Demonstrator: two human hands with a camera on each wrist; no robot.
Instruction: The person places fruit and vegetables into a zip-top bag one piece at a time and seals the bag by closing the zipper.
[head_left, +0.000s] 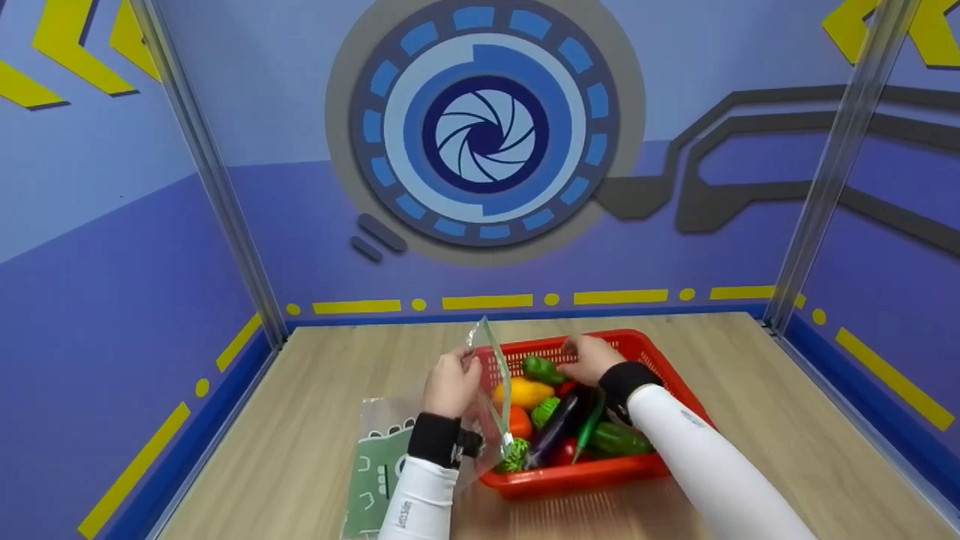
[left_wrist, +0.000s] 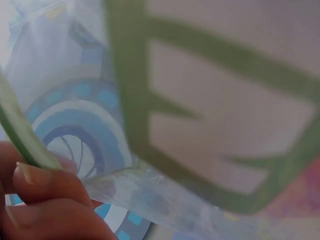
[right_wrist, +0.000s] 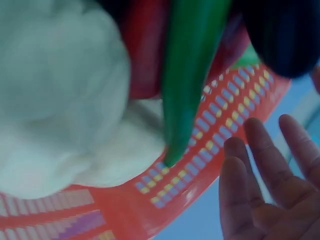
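Note:
My left hand (head_left: 452, 382) pinches the rim of a clear zip bag (left_wrist: 200, 65), which has a green print and a green-edged mouth spread apart. The bag overlaps the left side of a red plastic basket (head_left: 585, 478) of vegetables. My right hand (head_left: 592, 360) is over the back of the basket, fingertips right at a green bell pepper (head_left: 541, 369). In the right wrist view its fingers (right_wrist: 270, 160) are loosely extended beside the basket wall. Around them lie a dark eggplant (head_left: 553, 433), a green chili (head_left: 590, 426) and white garlic bulbs (right_wrist: 60, 90).
Also in the basket are a yellow oval fruit (head_left: 525, 391), an orange-red tomato-like piece (head_left: 519, 424) and a dark green cucumber-like piece (head_left: 621, 439). A flat bag with green print (head_left: 367, 480) lies left of the basket on the wooden table (head_left: 300, 420). Panel walls enclose the table.

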